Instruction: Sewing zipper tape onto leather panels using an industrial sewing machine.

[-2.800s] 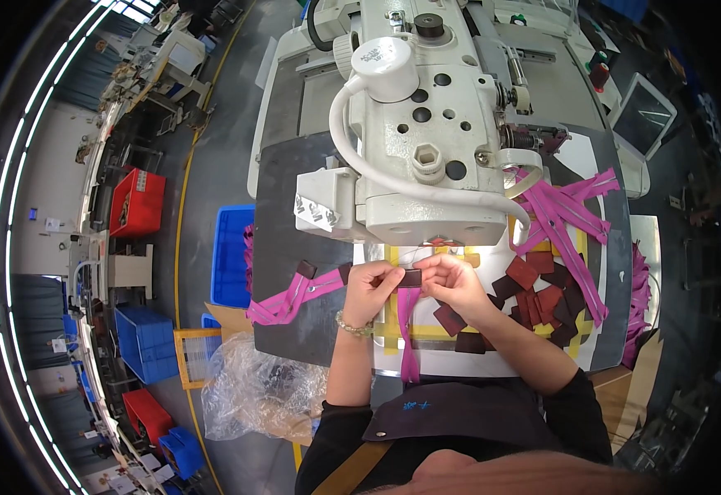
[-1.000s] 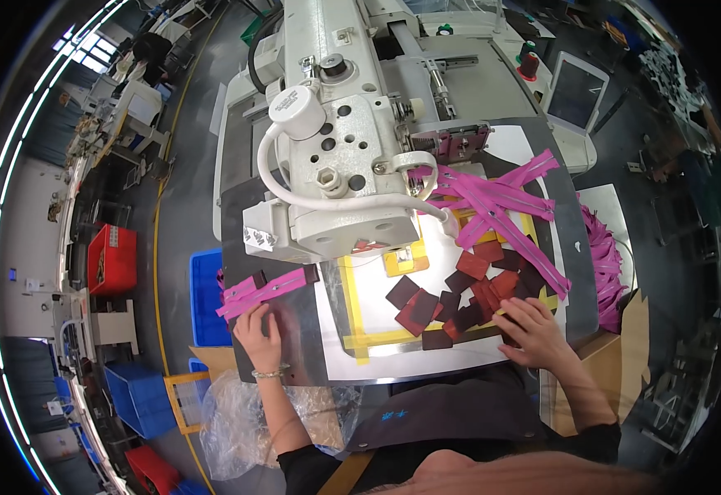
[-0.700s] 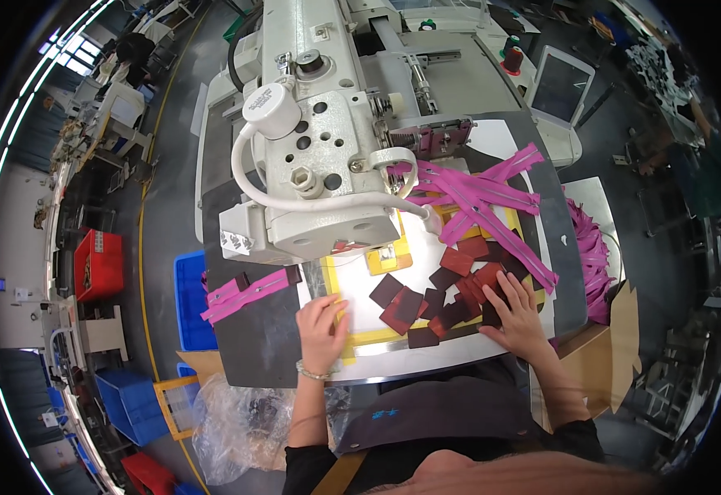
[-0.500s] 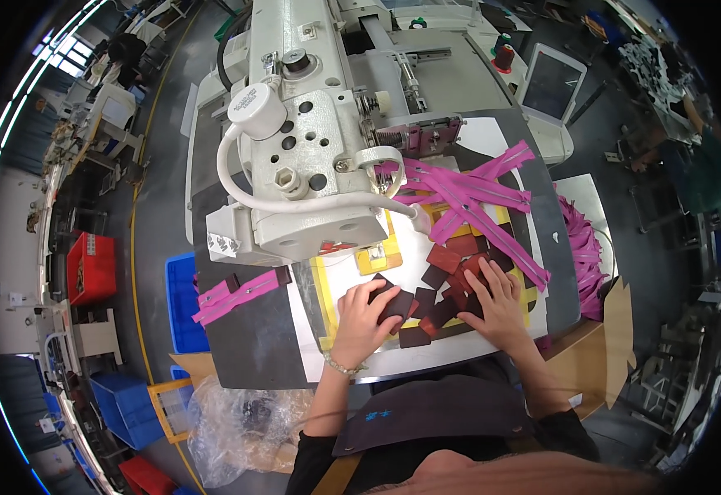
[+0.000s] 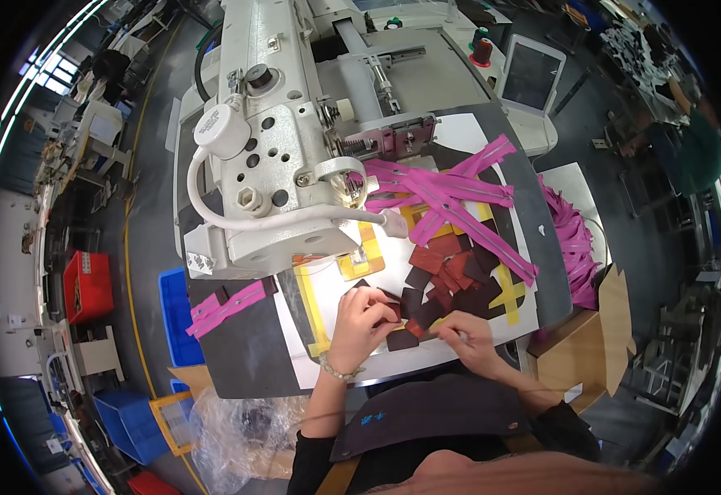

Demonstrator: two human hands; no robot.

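Observation:
My left hand [image 5: 359,328] is closed, its thumb and fingertips gripping a dark red fabric patch [image 5: 393,312] at the left edge of a loose heap. The heap of dark red and near-black patches [image 5: 453,274] lies on a white sheet marked with yellow tape. Just to the right of the left hand, my right hand [image 5: 472,340] hovers at the heap's near edge with thumb and fingers pinched. Whatever may be between those fingertips is too small to make out. Pink zippers [image 5: 451,194] lie crossed behind the heap.
A large white sewing machine [image 5: 274,165] stands over the table on the left and behind. Two short pink zipper pieces [image 5: 226,309] lie at the table's left. More pink zippers [image 5: 568,243] hang in a bundle at the right, above a cardboard box [image 5: 579,351]. Blue bins [image 5: 180,318] stand left.
My right hand has drawn back toward me from the heap, and its spread fingers have come together in a pinch. The left hand stays at the heap's left edge with fingers more curled.

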